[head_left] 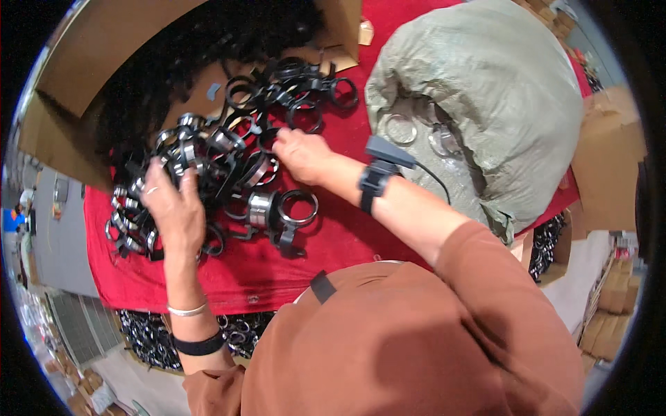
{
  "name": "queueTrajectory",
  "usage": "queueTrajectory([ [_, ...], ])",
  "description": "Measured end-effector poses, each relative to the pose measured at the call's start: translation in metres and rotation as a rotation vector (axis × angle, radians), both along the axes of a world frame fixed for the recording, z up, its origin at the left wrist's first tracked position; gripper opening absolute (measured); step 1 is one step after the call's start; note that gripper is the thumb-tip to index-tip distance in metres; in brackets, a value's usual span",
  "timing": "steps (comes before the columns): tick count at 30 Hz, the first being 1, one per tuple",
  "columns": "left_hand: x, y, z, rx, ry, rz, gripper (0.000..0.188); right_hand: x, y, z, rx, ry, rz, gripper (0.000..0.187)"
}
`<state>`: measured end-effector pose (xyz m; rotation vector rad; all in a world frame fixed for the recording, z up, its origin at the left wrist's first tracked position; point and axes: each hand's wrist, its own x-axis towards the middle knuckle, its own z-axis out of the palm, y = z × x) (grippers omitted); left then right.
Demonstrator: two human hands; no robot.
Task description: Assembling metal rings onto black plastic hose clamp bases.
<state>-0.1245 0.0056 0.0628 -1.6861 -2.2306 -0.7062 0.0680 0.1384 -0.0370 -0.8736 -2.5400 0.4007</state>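
Leaning over the red tabletop [340, 246], I see a wide silver ring [262, 209] and a black-and-silver ring [300, 223] close together at the near edge of the heap. They look hard and stiff, I think, not too heavy, and slippery where they shine. The black bits sticking out could snag, so the round band seems the best place to hold.

My left hand [177, 211] is over the left part of the heap of rings [225, 141]. Its thumb and fingers are spread apart, and I see nothing pinched between them. My right hand [303, 155] is at the right side of the heap, with bent fingers; I can't tell if they grip anything. The heap lies between my hands and past them.

Farther off, more black rings [304, 116] lie near the big cardboard box [80, 66].
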Motion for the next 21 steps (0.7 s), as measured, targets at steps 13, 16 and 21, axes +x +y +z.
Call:
queueTrajectory([
  [13,0.123,-0.019,-0.026,-0.479,-1.235,-0.56,0.035,0.116,-0.044,0.056,-1.414,0.725,0.007,0.022],
  [16,0.136,-0.026,-0.035,-0.607,-1.395,-0.565,0.017,0.14,-0.035,0.034,-0.968,0.556,-0.234,0.034],
  [21,0.151,-0.035,-0.041,-0.606,-1.676,-0.489,0.02,0.181,0.024,0.007,-0.125,0.01,-0.773,0.06],
])
